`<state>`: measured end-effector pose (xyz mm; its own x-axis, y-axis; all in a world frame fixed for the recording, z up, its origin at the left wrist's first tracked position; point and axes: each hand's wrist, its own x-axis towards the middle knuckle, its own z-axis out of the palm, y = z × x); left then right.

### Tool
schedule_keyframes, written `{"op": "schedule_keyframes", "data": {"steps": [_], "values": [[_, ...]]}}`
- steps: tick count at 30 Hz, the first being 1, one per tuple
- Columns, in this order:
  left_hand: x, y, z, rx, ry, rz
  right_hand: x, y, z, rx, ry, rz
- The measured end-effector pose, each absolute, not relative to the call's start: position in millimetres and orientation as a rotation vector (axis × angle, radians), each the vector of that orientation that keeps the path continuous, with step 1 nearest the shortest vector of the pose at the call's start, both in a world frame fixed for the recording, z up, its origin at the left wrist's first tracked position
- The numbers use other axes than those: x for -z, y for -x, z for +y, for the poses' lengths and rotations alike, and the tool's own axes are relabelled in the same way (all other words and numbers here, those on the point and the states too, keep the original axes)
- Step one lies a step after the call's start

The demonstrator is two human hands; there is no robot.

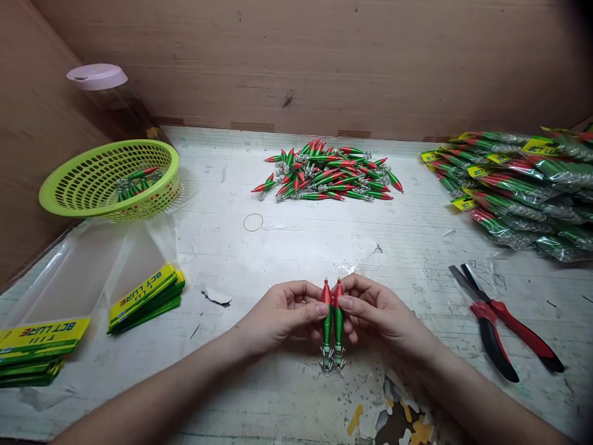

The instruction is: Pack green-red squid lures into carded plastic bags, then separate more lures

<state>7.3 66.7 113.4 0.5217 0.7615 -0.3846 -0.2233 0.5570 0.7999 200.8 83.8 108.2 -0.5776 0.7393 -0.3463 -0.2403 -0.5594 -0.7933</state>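
Observation:
Side by side, two red and green squid jigs stand upright between my hands, red noses up and metal hook crowns down. My left hand (pixel 293 309) pinches the left squid jig (pixel 327 321) between thumb and fingers. The right squid jig (pixel 339 318) is held the same way by my right hand (pixel 373 309). Both jigs are close together over the near middle of the table. Farther back lies a heap of the same squid jigs (pixel 331 173). Fingers behind the jigs are partly hidden.
A green basket (pixel 109 148) with several jigs stands left, before a lidded jar (pixel 111 105). Clear bags with yellow header cards (pixel 143 296) lie nearer. Packed jigs (pixel 519 185) are piled right, above red-black scissors (pixel 504 321). A rubber band (pixel 253 214) lies mid-table.

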Motion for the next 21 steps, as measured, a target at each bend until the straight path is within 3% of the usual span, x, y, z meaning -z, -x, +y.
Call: {"op": "schedule_keyframes", "data": {"steps": [21], "values": [[-111.1,-7.9,67.0,-0.656,-0.750,0.795,-108.6,-199.8,83.3,-2.147,0.910,-0.973]]}}
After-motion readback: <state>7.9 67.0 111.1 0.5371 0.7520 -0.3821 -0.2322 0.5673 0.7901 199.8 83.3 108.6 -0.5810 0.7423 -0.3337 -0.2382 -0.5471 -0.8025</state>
